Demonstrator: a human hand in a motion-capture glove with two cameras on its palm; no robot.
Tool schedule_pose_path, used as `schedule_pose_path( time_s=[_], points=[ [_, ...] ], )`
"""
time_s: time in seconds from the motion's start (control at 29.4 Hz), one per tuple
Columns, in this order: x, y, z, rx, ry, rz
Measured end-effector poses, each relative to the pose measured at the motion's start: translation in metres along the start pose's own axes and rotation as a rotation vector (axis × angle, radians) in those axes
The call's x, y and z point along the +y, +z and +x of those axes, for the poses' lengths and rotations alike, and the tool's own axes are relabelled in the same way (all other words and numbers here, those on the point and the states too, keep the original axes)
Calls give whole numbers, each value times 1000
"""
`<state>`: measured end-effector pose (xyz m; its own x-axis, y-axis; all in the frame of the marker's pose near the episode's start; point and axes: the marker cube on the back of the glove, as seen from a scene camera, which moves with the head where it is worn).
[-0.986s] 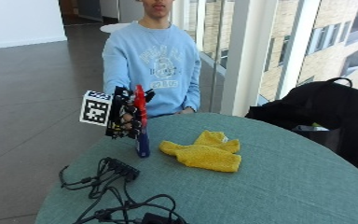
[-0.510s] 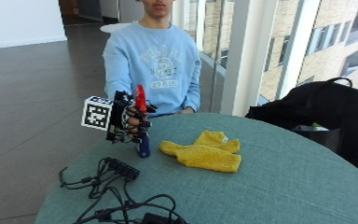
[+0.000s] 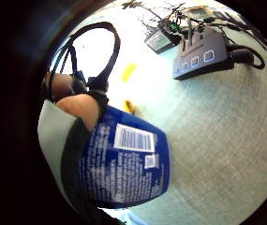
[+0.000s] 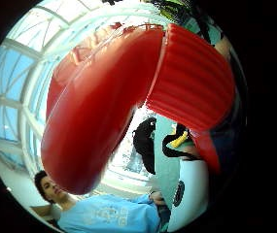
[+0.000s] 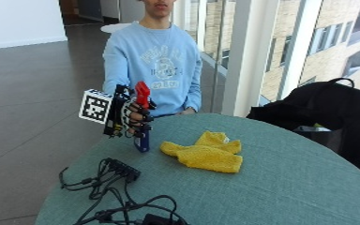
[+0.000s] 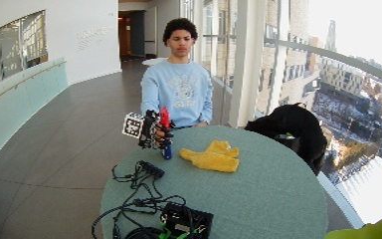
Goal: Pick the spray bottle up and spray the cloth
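You hold the spray bottle upright above the counter, near its edge, with your right hand. Your fingers are curled around its neck under the red head, probably so you can reach the trigger. The yellow cloth lies just beside it on the green counter. Black cables lie nearer the camera, and tall windows stand behind.

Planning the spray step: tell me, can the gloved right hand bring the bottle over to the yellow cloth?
Probably yes. The right hand grips the spray bottle lifted beside the yellow cloth, with only bare table between them; the cables lie nearer the camera.
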<state>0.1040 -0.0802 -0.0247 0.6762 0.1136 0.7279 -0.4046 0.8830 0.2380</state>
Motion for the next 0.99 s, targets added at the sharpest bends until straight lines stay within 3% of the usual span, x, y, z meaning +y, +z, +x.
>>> schedule_pose_path(
  time_s=[0.2, 0.58, 0.99],
  points=[
    [-10, -9, -35, 19, -51, -194],
    [-8, 32, -66, 189, 70, -514],
    [4, 64, -68, 250, 125, -599]
  ],
)
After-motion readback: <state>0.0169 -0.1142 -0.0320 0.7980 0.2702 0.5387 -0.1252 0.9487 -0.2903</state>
